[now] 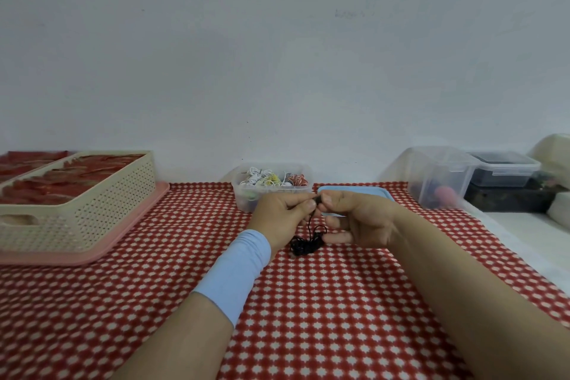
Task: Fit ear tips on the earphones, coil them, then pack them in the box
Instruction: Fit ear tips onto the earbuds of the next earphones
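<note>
My left hand (282,214) and my right hand (354,217) meet above the red patterned cloth, fingertips together on the small black earbud end (317,200) of a pair of black earphones. Both hands pinch that end. The black cable (305,242) hangs down from it and lies in a loose tangle on the cloth between my wrists. Just behind my hands stands a clear plastic box (271,183) holding several coiled earphones in white, yellow and red. A blue lid (351,191) lies beside it, partly hidden by my right hand.
A cream perforated basket (92,203) on a pink tray (101,251) sits at the left, filled with red packets. At the right back stand a clear tub (438,177) and a dark lidded container (505,168). The cloth (324,302) ends at a white ledge on the right.
</note>
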Demonstrator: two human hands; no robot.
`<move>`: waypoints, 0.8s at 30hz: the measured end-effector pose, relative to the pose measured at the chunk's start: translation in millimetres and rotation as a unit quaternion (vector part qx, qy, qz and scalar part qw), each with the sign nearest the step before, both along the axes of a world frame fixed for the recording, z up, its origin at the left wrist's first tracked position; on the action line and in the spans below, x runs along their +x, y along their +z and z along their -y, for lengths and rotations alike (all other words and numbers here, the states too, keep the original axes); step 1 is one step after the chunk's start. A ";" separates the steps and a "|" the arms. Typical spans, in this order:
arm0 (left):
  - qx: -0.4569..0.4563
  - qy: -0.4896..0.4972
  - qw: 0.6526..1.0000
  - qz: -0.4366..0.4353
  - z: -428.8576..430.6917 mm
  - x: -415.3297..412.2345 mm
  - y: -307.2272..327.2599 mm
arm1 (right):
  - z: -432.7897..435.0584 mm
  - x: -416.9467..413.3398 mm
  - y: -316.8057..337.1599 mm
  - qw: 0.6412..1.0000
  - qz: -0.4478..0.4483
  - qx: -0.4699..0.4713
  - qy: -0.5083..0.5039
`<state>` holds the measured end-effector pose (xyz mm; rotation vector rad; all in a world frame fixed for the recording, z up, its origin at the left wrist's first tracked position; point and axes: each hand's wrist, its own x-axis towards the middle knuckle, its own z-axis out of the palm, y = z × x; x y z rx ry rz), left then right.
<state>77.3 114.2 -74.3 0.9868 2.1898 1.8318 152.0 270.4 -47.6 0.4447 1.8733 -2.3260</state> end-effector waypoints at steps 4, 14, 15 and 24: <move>0.004 -0.002 1.000 0.013 -1.9 0.3 -2.5 | -3.3 -1.7 -2.5 1.000 0.000 0.028 -0.007; -0.032 0.039 0.999 0.006 -3.1 -1.7 -6.5 | -3.8 -6.0 -2.0 0.989 -0.007 0.131 -0.072; -0.034 0.048 0.998 0.002 -4.0 -1.8 -6.5 | -2.2 -6.2 -1.3 0.987 -0.010 0.137 -0.078; -0.017 0.113 0.993 -0.009 -6.7 -1.3 -7.1 | 15.1 -9.8 -1.0 0.925 -0.113 0.330 -0.153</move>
